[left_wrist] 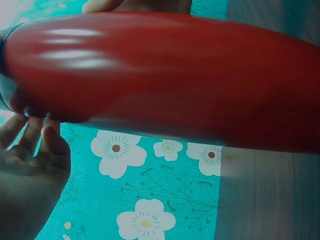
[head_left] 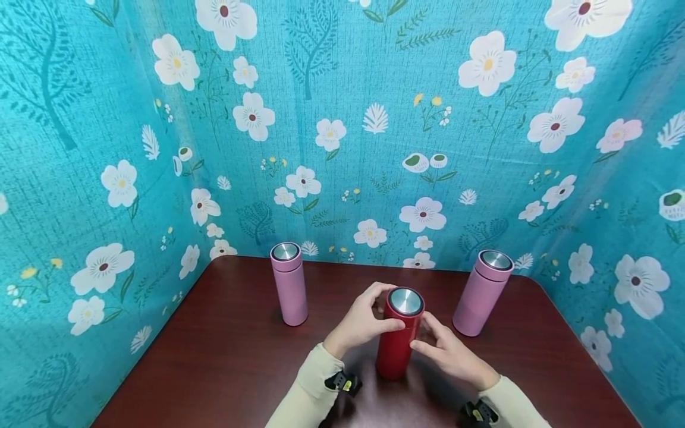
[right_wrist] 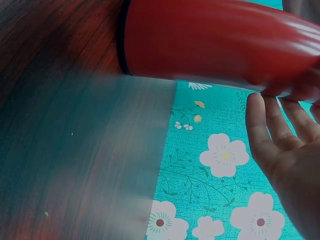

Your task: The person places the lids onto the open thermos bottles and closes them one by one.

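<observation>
A red thermos point(head_left: 395, 353) with a silver-topped lid point(head_left: 405, 301) stands upright on the dark table, in front of me. My left hand point(head_left: 360, 322) grips it near the lid, thumb across the front and fingers behind. On the other side, my right hand point(head_left: 452, 355) holds the upper body between thumb and fingers. The left wrist view has the red body point(left_wrist: 165, 80) filling its upper half, with the left fingers at the lid end. In the right wrist view, the fingertips of the right hand point(right_wrist: 292, 155) touch the thermos point(right_wrist: 200, 40), whose dark base rim is at the tabletop.
Two pink thermoses stand upright farther back, one pink thermos point(head_left: 291, 291) to the left and another pink thermos point(head_left: 481, 297) to the right. Behind the reddish-brown table point(head_left: 214, 356) and at its sides hangs a turquoise flowered cloth point(head_left: 342, 148).
</observation>
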`<state>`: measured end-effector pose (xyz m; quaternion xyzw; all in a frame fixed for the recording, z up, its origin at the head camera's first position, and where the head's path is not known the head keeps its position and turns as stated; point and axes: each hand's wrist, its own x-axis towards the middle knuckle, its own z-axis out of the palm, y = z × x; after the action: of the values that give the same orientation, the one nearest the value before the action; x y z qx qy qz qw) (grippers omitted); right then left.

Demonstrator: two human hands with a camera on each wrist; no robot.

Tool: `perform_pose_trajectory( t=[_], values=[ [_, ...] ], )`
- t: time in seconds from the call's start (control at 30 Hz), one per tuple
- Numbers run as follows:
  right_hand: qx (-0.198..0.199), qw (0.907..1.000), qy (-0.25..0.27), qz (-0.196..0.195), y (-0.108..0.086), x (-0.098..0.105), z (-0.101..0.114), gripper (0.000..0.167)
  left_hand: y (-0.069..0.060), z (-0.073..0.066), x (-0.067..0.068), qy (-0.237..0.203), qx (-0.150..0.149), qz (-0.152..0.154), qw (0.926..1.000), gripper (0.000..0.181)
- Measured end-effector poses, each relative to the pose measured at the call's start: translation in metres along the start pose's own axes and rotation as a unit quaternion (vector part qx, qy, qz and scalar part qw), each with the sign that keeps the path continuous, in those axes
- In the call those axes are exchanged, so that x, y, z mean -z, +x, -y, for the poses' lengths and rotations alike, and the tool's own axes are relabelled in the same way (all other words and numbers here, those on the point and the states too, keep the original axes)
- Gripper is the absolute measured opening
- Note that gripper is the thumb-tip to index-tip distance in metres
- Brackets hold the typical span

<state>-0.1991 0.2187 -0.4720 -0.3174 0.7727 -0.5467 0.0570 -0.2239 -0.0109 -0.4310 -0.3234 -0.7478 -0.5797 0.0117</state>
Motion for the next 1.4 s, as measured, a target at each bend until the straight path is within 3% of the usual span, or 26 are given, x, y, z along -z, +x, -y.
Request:
perform_pose_trajectory(
  t=[0.47, 0.63, 0.9, 1.17, 1.4],
  values=[
    [-0.010, 0.9999, -0.007, 0.001, -0.003, 0.000, -0.003, 0.059, 0.004, 0.011, 0.006, -0.031, -0.023, 0.060, 0.9974, 0.055],
    [-0.010, 0.9999, -0.003, -0.002, -0.003, 0.001, -0.001, 0.060, 0.003, 0.004, 0.007, -0.015, -0.024, 0.059, 0.9979, 0.056],
    [0.006, 1.0000, -0.001, 0.004, -0.001, 0.000, 0.003, 0.059, 0.004, -0.003, 0.002, -0.012, 0.020, 0.027, 0.9994, 0.056],
    [-0.015, 0.9998, -0.011, 0.002, -0.002, 0.001, 0.001, 0.057, 0.006, 0.003, 0.005, -0.027, 0.004, 0.054, 0.9982, 0.054],
    [-0.004, 0.9999, -0.014, 0.002, 0.000, 0.001, 0.001, 0.058, 0.009, 0.006, 0.008, -0.039, -0.005, 0.065, 0.9971, 0.054]
  ],
)
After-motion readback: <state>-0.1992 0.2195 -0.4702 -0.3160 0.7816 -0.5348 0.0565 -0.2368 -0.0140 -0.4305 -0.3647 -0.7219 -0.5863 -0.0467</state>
